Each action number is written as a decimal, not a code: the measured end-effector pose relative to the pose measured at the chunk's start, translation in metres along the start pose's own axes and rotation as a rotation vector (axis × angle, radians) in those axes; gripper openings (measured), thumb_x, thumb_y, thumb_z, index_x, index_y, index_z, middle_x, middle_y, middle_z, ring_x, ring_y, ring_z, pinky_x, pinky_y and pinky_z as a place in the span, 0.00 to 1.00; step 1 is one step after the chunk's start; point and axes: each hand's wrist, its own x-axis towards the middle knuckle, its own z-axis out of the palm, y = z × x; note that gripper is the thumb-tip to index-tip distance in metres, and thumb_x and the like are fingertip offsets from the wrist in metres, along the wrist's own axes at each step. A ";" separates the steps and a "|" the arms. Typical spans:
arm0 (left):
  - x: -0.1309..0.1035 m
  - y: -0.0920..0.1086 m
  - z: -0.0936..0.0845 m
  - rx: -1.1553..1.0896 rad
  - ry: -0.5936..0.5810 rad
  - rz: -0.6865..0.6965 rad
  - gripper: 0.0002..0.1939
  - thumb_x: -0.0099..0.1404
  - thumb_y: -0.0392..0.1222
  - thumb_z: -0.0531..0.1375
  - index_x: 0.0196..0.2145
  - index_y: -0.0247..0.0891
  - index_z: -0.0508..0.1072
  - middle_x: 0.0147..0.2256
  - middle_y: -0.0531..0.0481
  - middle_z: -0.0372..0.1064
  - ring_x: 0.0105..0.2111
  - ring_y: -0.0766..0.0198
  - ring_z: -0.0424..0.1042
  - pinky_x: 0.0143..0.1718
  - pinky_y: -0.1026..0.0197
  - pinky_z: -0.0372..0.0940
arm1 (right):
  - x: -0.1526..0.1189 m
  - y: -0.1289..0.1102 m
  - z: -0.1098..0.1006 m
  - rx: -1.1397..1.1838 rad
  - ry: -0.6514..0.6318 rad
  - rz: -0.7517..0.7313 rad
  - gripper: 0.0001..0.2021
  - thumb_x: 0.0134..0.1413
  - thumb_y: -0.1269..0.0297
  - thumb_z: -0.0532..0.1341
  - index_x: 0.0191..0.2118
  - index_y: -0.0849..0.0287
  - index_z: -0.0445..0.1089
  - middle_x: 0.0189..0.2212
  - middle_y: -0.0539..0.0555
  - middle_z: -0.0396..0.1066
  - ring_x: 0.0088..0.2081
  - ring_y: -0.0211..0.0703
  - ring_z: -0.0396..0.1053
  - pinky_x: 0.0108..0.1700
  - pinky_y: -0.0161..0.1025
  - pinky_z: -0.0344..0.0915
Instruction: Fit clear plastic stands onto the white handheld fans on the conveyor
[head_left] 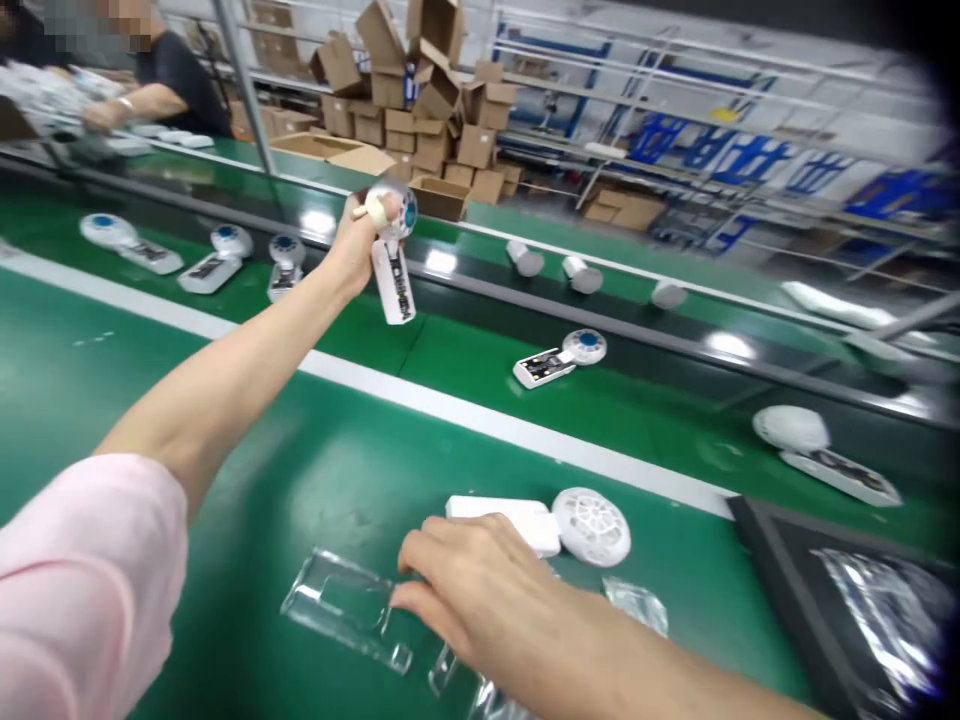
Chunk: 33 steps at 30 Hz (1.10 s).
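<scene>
My left hand point(364, 240) reaches far forward over the belt, its fingers closed around the head of a white handheld fan point(394, 285). That fan's handle hangs down, its inner circuit parts exposed. A pale cover sits on one fingertip. Low over the green table, my right hand point(480, 585) is loosely curled, with thumb and forefinger apart. Just left of its thumb lies a clear plastic tray point(337, 600); whether they touch I cannot tell. Behind the right hand rests another white fan point(592, 527), grille up, its handle partly hidden by the knuckles.
Along the belt lie several opened fans, one point(585, 347) in the middle and one point(791, 430) at right. White cylindrical parts point(583, 275) stand on the ledge behind. A black tray point(795, 600) holds clear plastic at right. A co-worker point(176, 75) is at far left, near cardboard boxes point(431, 100).
</scene>
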 end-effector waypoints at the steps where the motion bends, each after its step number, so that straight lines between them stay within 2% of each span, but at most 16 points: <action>1: -0.009 0.009 -0.009 -0.106 0.000 -0.025 0.15 0.66 0.48 0.52 0.48 0.41 0.63 0.44 0.47 0.70 0.43 0.60 0.71 0.42 0.59 0.66 | 0.009 -0.012 0.013 -0.054 -0.010 -0.002 0.12 0.62 0.56 0.56 0.35 0.60 0.66 0.30 0.52 0.68 0.31 0.43 0.68 0.33 0.40 0.65; 3: -0.030 0.027 -0.026 -0.250 0.000 -0.081 0.16 0.67 0.53 0.51 0.44 0.40 0.65 0.41 0.46 0.71 0.43 0.58 0.71 0.42 0.58 0.67 | 0.023 -0.034 0.038 -0.183 -0.006 0.021 0.21 0.51 0.49 0.64 0.39 0.64 0.67 0.32 0.57 0.69 0.33 0.49 0.68 0.33 0.45 0.67; 5: -0.053 0.039 -0.037 -0.374 0.007 -0.123 0.20 0.64 0.59 0.53 0.41 0.39 0.67 0.38 0.44 0.71 0.43 0.55 0.71 0.41 0.56 0.67 | 0.031 -0.050 0.052 -0.266 0.013 0.021 0.28 0.42 0.50 0.70 0.43 0.68 0.67 0.34 0.62 0.69 0.34 0.52 0.68 0.33 0.47 0.68; 8: -0.079 0.045 -0.045 -0.596 0.000 -0.139 0.25 0.56 0.62 0.60 0.38 0.37 0.68 0.35 0.44 0.70 0.40 0.53 0.72 0.39 0.54 0.67 | 0.039 -0.056 0.052 -0.223 -0.012 0.026 0.20 0.46 0.63 0.68 0.44 0.68 0.67 0.37 0.65 0.69 0.37 0.55 0.68 0.33 0.48 0.69; 11: -0.090 0.046 -0.051 -0.760 0.020 -0.106 0.24 0.50 0.58 0.66 0.35 0.38 0.68 0.33 0.46 0.69 0.38 0.54 0.72 0.38 0.55 0.67 | 0.053 -0.042 0.041 0.060 -0.023 0.186 0.20 0.50 0.61 0.63 0.48 0.66 0.65 0.39 0.63 0.71 0.39 0.56 0.70 0.36 0.49 0.68; 13: -0.092 0.048 -0.057 -0.822 0.054 -0.073 0.22 0.48 0.55 0.67 0.35 0.39 0.68 0.33 0.47 0.70 0.36 0.56 0.72 0.37 0.56 0.67 | 0.070 -0.025 0.034 0.321 0.023 0.292 0.19 0.55 0.61 0.57 0.52 0.62 0.62 0.37 0.58 0.72 0.37 0.49 0.72 0.37 0.45 0.69; 15: -0.091 0.051 -0.064 -0.857 0.075 -0.065 0.21 0.48 0.53 0.68 0.34 0.40 0.68 0.33 0.49 0.70 0.33 0.59 0.72 0.36 0.57 0.68 | 0.087 -0.008 0.029 0.483 0.066 0.350 0.16 0.59 0.67 0.51 0.52 0.61 0.62 0.36 0.54 0.73 0.33 0.41 0.72 0.34 0.38 0.69; 18: -0.087 0.058 -0.075 -0.882 0.101 -0.080 0.18 0.49 0.51 0.67 0.33 0.41 0.68 0.32 0.50 0.70 0.30 0.62 0.71 0.35 0.59 0.69 | 0.096 0.012 0.020 0.467 0.078 0.389 0.14 0.60 0.69 0.50 0.50 0.66 0.64 0.35 0.56 0.73 0.33 0.41 0.73 0.34 0.38 0.70; 20: -0.085 0.061 -0.079 -0.903 0.129 -0.081 0.16 0.49 0.49 0.67 0.33 0.41 0.68 0.32 0.51 0.71 0.30 0.62 0.71 0.35 0.60 0.69 | 0.090 0.020 0.013 0.380 0.122 0.391 0.16 0.59 0.68 0.53 0.51 0.67 0.65 0.41 0.62 0.72 0.42 0.49 0.72 0.42 0.47 0.69; 21: -0.085 0.063 -0.080 -0.910 0.142 -0.080 0.15 0.49 0.48 0.66 0.33 0.41 0.68 0.32 0.51 0.71 0.30 0.62 0.71 0.35 0.60 0.70 | 0.085 0.024 0.009 0.294 0.149 0.337 0.17 0.59 0.70 0.54 0.54 0.66 0.63 0.46 0.65 0.70 0.48 0.52 0.69 0.48 0.51 0.66; 23: -0.085 0.065 -0.079 -0.913 0.154 -0.077 0.15 0.49 0.48 0.66 0.33 0.41 0.69 0.31 0.51 0.71 0.30 0.62 0.72 0.35 0.59 0.70 | 0.076 0.032 0.004 0.038 0.168 0.069 0.21 0.60 0.75 0.51 0.58 0.60 0.59 0.57 0.66 0.61 0.58 0.54 0.60 0.56 0.55 0.58; 25: -0.087 0.066 -0.078 -0.901 0.139 -0.090 0.16 0.49 0.49 0.66 0.34 0.40 0.69 0.30 0.51 0.71 0.28 0.61 0.72 0.34 0.58 0.71 | 0.073 0.040 0.004 -0.227 0.110 -0.315 0.22 0.62 0.77 0.48 0.59 0.56 0.58 0.61 0.61 0.57 0.62 0.51 0.53 0.59 0.53 0.54; 27: -0.089 0.066 -0.076 -0.896 0.113 -0.124 0.18 0.50 0.50 0.66 0.35 0.39 0.69 0.29 0.50 0.72 0.28 0.60 0.73 0.32 0.57 0.71 | 0.077 0.046 0.006 -0.368 0.030 -0.569 0.19 0.64 0.75 0.47 0.58 0.57 0.59 0.61 0.57 0.58 0.64 0.48 0.50 0.60 0.49 0.53; 28: -0.090 0.065 -0.075 -0.898 0.103 -0.147 0.19 0.50 0.51 0.66 0.36 0.38 0.69 0.29 0.50 0.72 0.28 0.59 0.73 0.31 0.57 0.70 | 0.080 0.048 0.007 -0.392 0.005 -0.623 0.18 0.64 0.74 0.48 0.57 0.59 0.60 0.60 0.57 0.60 0.64 0.48 0.50 0.61 0.47 0.53; 30: -0.092 0.065 -0.074 -0.909 0.091 -0.179 0.20 0.50 0.51 0.66 0.37 0.38 0.70 0.29 0.49 0.72 0.30 0.57 0.74 0.32 0.57 0.71 | 0.085 0.048 0.006 -0.379 -0.002 -0.628 0.17 0.61 0.74 0.51 0.54 0.61 0.62 0.57 0.58 0.63 0.62 0.46 0.53 0.61 0.45 0.52; 33: -0.094 0.064 -0.073 -0.925 0.085 -0.180 0.21 0.50 0.50 0.67 0.38 0.37 0.71 0.29 0.49 0.73 0.30 0.58 0.74 0.33 0.57 0.71 | 0.082 0.043 -0.004 -0.218 0.101 -0.503 0.20 0.53 0.69 0.58 0.53 0.64 0.62 0.49 0.60 0.68 0.53 0.47 0.62 0.57 0.43 0.58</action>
